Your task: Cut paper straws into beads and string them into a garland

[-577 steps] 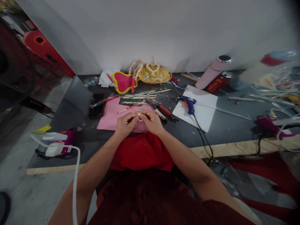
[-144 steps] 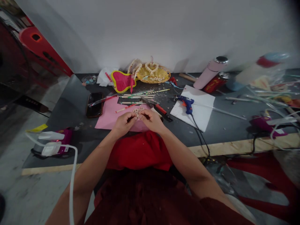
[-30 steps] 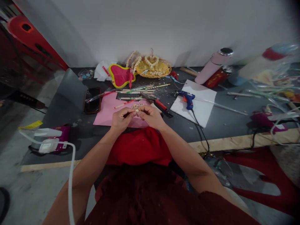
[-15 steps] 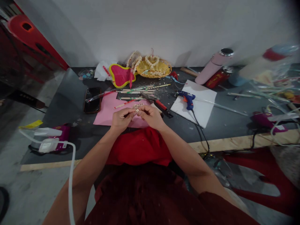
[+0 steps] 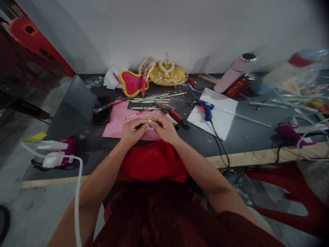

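Between the fingertips of my left hand (image 5: 134, 131) and my right hand (image 5: 166, 128) is a small pale wooden piece (image 5: 150, 121). Both hands are pinched closed on it, thumbs almost meeting. They hover over a pink sheet of paper (image 5: 115, 118). Just beyond the fingers lies a small heap of short pale pieces (image 5: 151, 116), partly hidden by the hands. Pliers with red handles (image 5: 177, 115) rest to the right of the heap. Several thin printed wooden sticks (image 5: 150, 100) lie behind it.
A blue glue gun (image 5: 207, 109) lies on a white board (image 5: 226, 120) at right, its cord running off the front edge. A phone (image 5: 101, 109) is at left. Behind stand a yellow basket (image 5: 158, 80), a pink flask (image 5: 232, 73) and a red can (image 5: 240, 85).
My fingers have shifted very slightly around the small piece. Everything else on the table looks the same.
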### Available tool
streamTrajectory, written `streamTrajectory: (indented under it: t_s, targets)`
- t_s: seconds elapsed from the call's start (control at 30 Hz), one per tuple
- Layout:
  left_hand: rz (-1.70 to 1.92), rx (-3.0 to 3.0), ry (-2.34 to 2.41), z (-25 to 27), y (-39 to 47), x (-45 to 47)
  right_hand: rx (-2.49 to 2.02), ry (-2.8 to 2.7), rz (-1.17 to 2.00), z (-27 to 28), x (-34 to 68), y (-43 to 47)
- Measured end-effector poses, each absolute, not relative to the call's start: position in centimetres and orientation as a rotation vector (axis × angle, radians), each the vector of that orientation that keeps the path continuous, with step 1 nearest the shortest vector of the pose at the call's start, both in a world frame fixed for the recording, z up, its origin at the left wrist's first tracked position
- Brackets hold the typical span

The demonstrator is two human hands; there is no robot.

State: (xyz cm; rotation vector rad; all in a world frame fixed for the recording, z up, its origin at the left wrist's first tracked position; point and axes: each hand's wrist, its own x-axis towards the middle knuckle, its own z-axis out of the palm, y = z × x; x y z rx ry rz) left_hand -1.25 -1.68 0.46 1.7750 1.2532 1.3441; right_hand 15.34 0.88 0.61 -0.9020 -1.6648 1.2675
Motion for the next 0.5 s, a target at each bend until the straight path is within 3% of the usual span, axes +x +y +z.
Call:
streamTrajectory:
  t_s: [0.5]
  targets:
    - [1.316, 1.913, 1.274, 0.63, -1.63, -1.44, -0.909, -1.655, 1.242, 0.51, 15.33, 0.85]
